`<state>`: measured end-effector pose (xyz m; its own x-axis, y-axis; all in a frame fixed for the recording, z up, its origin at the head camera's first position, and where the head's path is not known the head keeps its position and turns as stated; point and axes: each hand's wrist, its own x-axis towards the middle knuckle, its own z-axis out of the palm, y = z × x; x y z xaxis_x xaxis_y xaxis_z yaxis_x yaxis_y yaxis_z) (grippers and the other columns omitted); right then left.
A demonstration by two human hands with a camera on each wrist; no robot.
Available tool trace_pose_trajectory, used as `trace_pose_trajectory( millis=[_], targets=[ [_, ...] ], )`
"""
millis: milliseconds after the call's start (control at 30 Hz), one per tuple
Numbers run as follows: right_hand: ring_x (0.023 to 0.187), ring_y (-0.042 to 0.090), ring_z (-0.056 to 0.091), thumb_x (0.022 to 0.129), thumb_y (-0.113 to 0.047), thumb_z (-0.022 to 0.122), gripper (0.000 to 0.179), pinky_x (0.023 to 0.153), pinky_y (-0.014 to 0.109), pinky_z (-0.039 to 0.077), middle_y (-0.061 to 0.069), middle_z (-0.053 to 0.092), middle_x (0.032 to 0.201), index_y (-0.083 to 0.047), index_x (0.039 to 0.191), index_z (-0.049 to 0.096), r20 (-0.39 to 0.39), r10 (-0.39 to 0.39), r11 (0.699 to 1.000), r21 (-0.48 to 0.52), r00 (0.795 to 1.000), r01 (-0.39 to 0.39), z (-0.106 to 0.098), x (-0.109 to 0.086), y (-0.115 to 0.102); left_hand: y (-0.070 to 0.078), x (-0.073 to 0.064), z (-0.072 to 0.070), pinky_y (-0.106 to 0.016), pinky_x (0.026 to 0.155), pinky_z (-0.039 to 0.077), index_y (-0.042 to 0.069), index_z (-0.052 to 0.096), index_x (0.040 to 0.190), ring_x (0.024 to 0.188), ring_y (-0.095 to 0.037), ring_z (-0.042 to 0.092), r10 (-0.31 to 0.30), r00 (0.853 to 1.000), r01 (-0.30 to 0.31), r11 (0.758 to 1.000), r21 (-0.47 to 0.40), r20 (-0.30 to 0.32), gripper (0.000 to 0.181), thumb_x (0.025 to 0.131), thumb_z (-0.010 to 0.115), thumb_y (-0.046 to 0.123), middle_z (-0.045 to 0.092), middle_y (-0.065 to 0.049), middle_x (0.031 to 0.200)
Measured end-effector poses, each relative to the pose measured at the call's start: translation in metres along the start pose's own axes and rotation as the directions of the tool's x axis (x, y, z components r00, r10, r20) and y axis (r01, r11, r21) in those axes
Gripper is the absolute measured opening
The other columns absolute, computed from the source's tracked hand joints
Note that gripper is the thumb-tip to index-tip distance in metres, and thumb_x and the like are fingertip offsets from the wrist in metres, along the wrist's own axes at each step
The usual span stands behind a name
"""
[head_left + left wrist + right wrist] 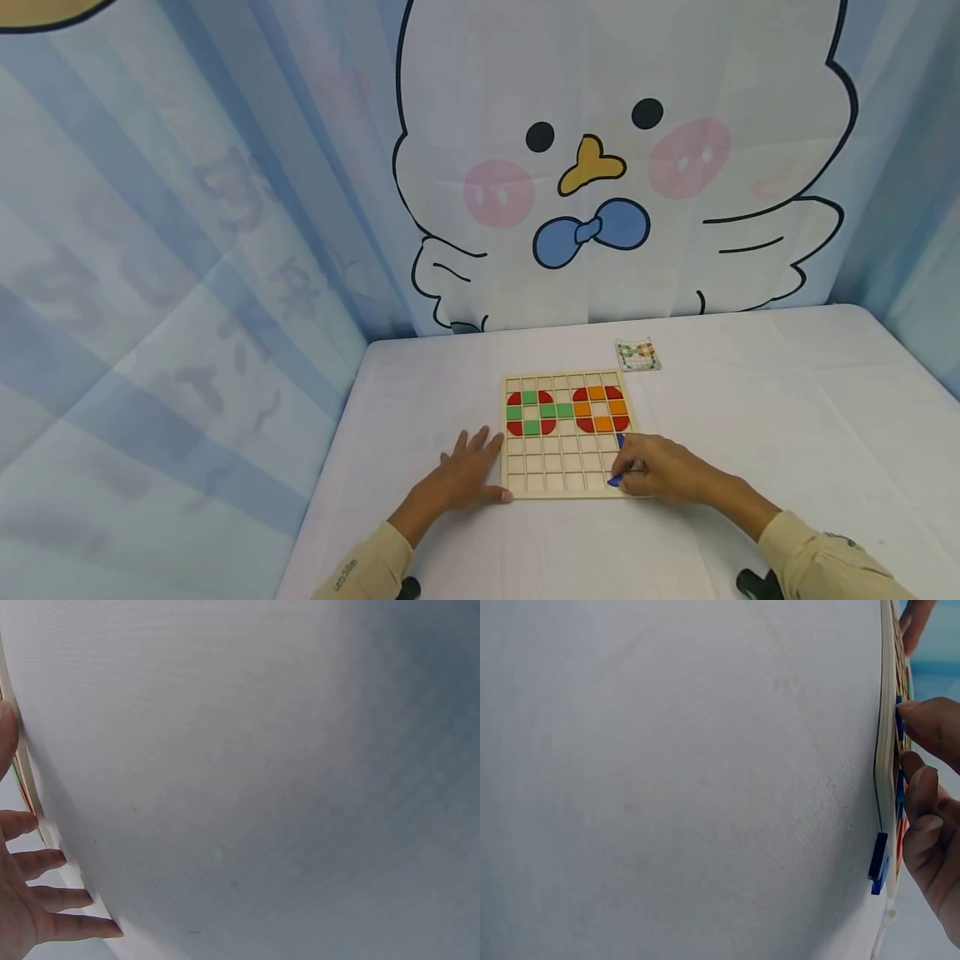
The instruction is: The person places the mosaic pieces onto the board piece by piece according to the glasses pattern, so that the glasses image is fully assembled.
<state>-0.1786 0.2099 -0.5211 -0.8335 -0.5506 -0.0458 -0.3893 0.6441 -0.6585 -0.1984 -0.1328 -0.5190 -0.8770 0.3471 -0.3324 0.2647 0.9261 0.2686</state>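
Note:
A square wooden grid board lies on the table. Red quarter-round tiles and green and orange square tiles form two ring shapes across its upper rows, joined by a green tile. My left hand rests spread at the board's left edge, thumb near the lower corner. Over the lower right cells, my right hand pinches a small blue tile between thumb and fingers. Another blue tile shows just above that hand. In the right wrist view, blue tiles lie beside the board's edge.
A small pattern card with a coloured grid picture lies beyond the board's upper right corner. White cloth covers the table. A curtain printed with a cartoon bird hangs behind.

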Motion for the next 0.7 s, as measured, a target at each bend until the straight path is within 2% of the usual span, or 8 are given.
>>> trace_pose_trajectory(
  millis=[167, 333, 433, 533, 600, 700],
  targets=[
    [0.082, 0.004, 0.052, 0.087, -0.025, 0.076, 0.018, 0.069, 0.02, 0.044, -0.014, 0.061, 0.093, -0.022, 0.105, 0.073, -0.014, 0.024, 1.0, 0.007, 1.0, -0.023, -0.003, -0.002, 0.002, 0.0, 0.0, 0.0, -0.075, 0.107, 0.031, 0.021, 0.034, 0.158, 0.151, -0.049, 0.02, 0.002, 1.0, -0.002, 1.0, 0.0, 0.0, 0.099, 0.078, 0.079, 0.057, 0.027, -0.012, 0.166],
    [0.075, 0.005, 0.051, 0.092, -0.024, 0.073, 0.022, 0.062, 0.02, 0.045, -0.009, 0.062, 0.094, -0.015, 0.112, 0.07, -0.071, 0.055, 0.995, 0.082, 0.996, -0.049, -0.011, -0.006, 0.016, 0.0, 0.0, 0.0, -0.074, 0.107, 0.031, 0.022, 0.033, 0.158, 0.151, -0.048, 0.02, -0.001, 1.0, 0.001, 1.0, -0.001, 0.001, 0.099, 0.078, 0.079, 0.057, 0.026, -0.012, 0.166],
    [0.069, 0.006, 0.05, 0.094, -0.02, 0.071, 0.02, 0.058, 0.02, 0.045, -0.005, 0.063, 0.094, -0.012, 0.112, 0.071, -0.145, 0.109, 0.991, 0.091, 0.983, -0.097, -0.019, -0.008, 0.027, 0.0, 0.0, 0.0, -0.074, 0.107, 0.031, 0.022, 0.033, 0.158, 0.151, -0.048, 0.02, -0.001, 1.0, 0.001, 1.0, -0.002, 0.001, 0.099, 0.078, 0.079, 0.057, 0.026, -0.012, 0.166],
    [0.067, 0.008, 0.05, 0.094, -0.014, 0.069, 0.016, 0.057, 0.02, 0.046, -0.003, 0.066, 0.094, -0.012, 0.109, 0.072, -0.217, 0.172, 0.985, 0.069, 0.961, -0.161, -0.025, -0.011, 0.037, 0.0, 0.0, 0.0, -0.074, 0.107, 0.031, 0.022, 0.033, 0.158, 0.151, -0.048, 0.02, 0.0, 1.0, 0.0, 1.0, -0.005, 0.001, 0.098, 0.078, 0.079, 0.057, 0.027, -0.012, 0.166],
    [0.07, 0.009, 0.051, 0.094, -0.013, 0.068, 0.015, 0.06, 0.02, 0.047, -0.003, 0.067, 0.095, -0.012, 0.108, 0.072, -0.237, 0.194, 0.981, 0.047, 0.952, -0.188, -0.027, -0.012, 0.042, 0.0, 0.0, 0.0, -0.075, 0.107, 0.031, 0.022, 0.034, 0.158, 0.151, -0.048, 0.02, -0.001, 1.0, 0.001, 1.0, -0.007, 0.002, 0.098, 0.078, 0.079, 0.057, 0.027, -0.012, 0.166],
    [0.079, 0.011, 0.053, 0.094, -0.013, 0.068, 0.013, 0.066, 0.021, 0.049, -0.004, 0.067, 0.094, -0.013, 0.106, 0.072, -0.239, 0.206, 0.978, 0.023, 0.949, -0.207, -0.029, -0.013, 0.047, 0.0, -0.001, -0.001, -0.075, 0.107, 0.03, 0.022, 0.034, 0.158, 0.151, -0.049, 0.02, -0.002, 1.0, 0.002, 1.0, -0.014, 0.002, 0.098, 0.078, 0.08, 0.056, 0.027, -0.012, 0.166]
  ],
)
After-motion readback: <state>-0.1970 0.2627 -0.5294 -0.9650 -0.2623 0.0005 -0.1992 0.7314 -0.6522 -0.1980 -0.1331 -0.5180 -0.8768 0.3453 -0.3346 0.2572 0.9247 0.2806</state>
